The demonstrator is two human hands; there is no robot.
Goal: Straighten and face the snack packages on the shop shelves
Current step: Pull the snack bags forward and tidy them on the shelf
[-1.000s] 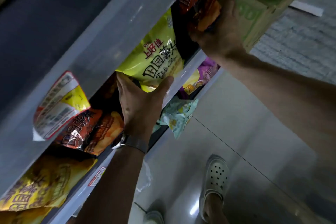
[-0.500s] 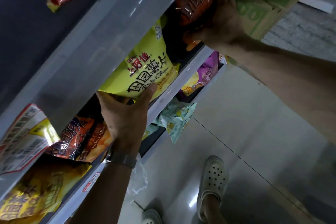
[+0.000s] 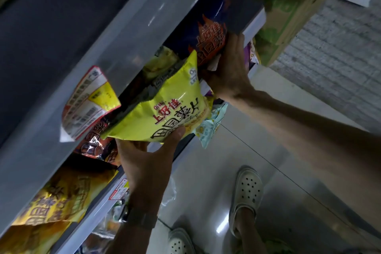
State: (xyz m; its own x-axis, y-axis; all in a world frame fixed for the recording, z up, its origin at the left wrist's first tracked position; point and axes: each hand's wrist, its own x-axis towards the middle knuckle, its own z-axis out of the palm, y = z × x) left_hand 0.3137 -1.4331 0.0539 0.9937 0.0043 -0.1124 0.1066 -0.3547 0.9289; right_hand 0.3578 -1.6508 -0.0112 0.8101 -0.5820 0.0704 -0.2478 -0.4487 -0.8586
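Note:
My left hand (image 3: 144,163) grips the bottom edge of a yellow chip bag (image 3: 165,113) with red and black lettering, tilted out over the front of the middle shelf. My right hand (image 3: 228,72) presses on a dark blue and orange chip bag (image 3: 208,33) further right on the same shelf; its fingers wrap the bag's lower edge. A bag lying with its white and red back label outward (image 3: 88,101) sticks out at the left, over dark orange bags (image 3: 97,146).
A grey shelf edge (image 3: 123,33) runs diagonally above the bags. Yellow bags (image 3: 59,196) fill the shelf below. A pale green bag (image 3: 210,128) and a purple bag (image 3: 249,55) sit lower. A green cardboard box (image 3: 288,10) stands at the right. My feet in white clogs (image 3: 247,192) stand on the tiled floor.
My left hand has pulled the yellow bag outward and down to the left. My right hand has moved down along the dark blue and orange bag, which now shows more of its front.

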